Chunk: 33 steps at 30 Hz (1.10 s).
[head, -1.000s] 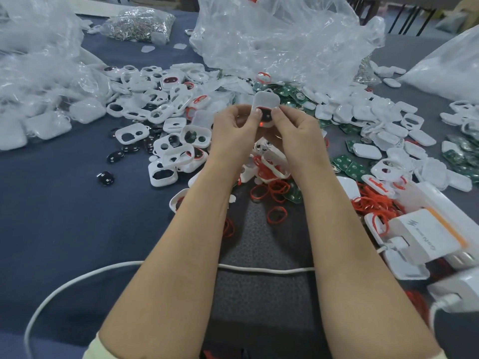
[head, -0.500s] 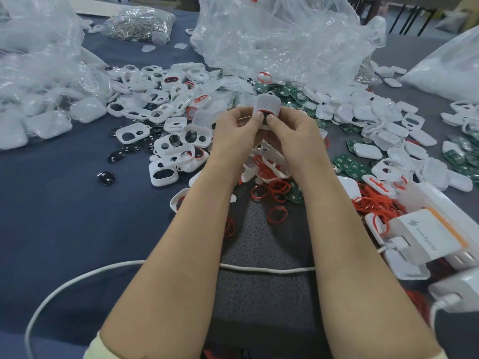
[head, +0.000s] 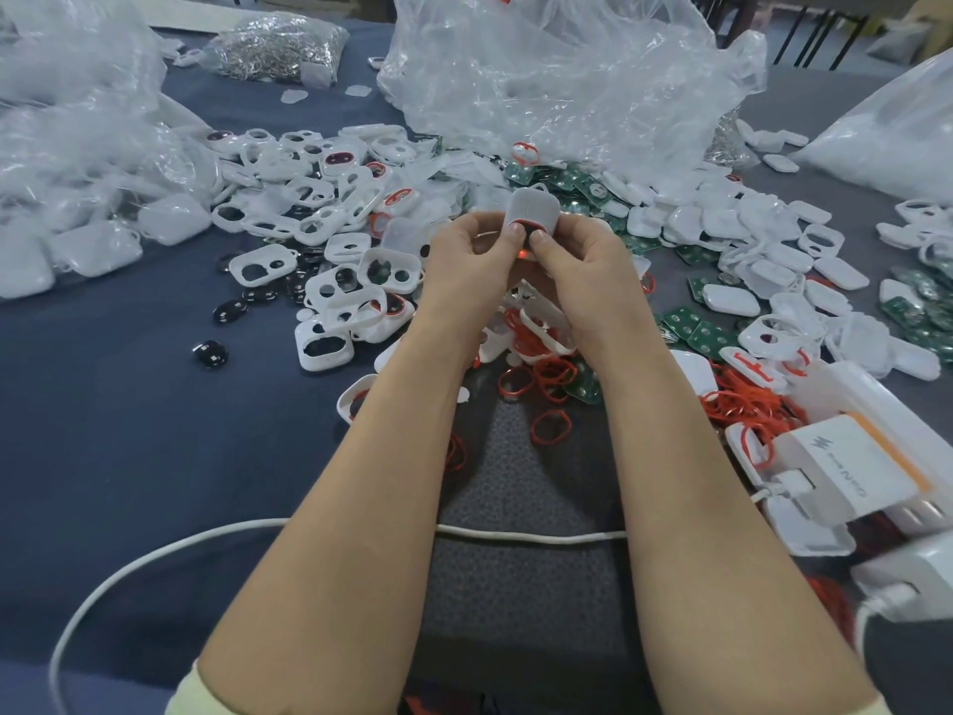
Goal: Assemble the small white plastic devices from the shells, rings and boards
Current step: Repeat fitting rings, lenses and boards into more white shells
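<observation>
A white shell [head: 532, 209] with a red ring [head: 526, 222] along its lower edge is held up just in front of the clear plastic bag [head: 567, 85], above the loose parts on the counter [head: 129, 405]. It is pinched from both sides: the fingers [head: 510, 234] of the left hand [head: 472, 255] and right hand [head: 585, 258] are curled round it, thumb tips pressed at the ring. The ring seems to be being seated. Even pressure is best worked round the rim, so no stretch is left bulging, and the shell kept square. Nearer the bag, the green boards [head: 567, 180] are heaped.
</observation>
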Tool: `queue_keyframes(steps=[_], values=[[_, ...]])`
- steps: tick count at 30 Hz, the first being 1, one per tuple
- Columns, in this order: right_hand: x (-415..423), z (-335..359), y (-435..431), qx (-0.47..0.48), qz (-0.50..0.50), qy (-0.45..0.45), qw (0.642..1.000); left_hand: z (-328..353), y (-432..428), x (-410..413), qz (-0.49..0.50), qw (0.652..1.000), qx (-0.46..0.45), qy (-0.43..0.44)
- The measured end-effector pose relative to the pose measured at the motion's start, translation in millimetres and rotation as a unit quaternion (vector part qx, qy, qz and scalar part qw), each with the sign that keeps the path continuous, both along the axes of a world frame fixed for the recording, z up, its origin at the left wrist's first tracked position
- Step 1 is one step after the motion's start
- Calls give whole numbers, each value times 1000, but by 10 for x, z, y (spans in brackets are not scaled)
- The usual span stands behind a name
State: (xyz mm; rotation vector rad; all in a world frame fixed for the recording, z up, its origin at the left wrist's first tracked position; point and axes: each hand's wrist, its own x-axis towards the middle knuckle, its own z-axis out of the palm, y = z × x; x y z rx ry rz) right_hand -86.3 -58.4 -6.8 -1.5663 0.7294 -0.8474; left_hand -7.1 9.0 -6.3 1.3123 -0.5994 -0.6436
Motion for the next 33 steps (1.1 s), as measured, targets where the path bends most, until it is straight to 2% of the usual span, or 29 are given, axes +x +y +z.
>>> queue_keyframes(steps=[10, 16, 21, 23, 26, 28, 29, 31, 33], values=[[-2, 11, 29, 35, 23, -14, 999, 34, 25, -15, 31, 998, 21, -48], [-5, 15, 24, -20, -13, 19, 1000, 13, 12, -4, 1, 1000, 8, -24], [5, 18, 42, -3, -39, 11, 999, 10, -4, 3, -11, 1000, 5, -4], [-21, 26, 58, -55, -51, 20, 997, 16, 5, 6, -9, 1000, 0, -13], [-40, 35, 71, -212, -59, 63, 973, 37, 30, 9, 23, 997, 3, -68], [-45, 42, 67, -253, -74, 87, 961, 47, 47, 24, 46, 997, -6, -65], [-51, 44, 54, -239, -81, 86, 964, 55, 57, 27, 51, 998, -14, -46], [-66, 59, 48, -156, -79, 48, 983, 58, 74, 26, 42, 999, -29, -16], [-78, 63, 50, -99, -77, 9, 992, 60, 79, 11, 27, 999, -24, -28]])
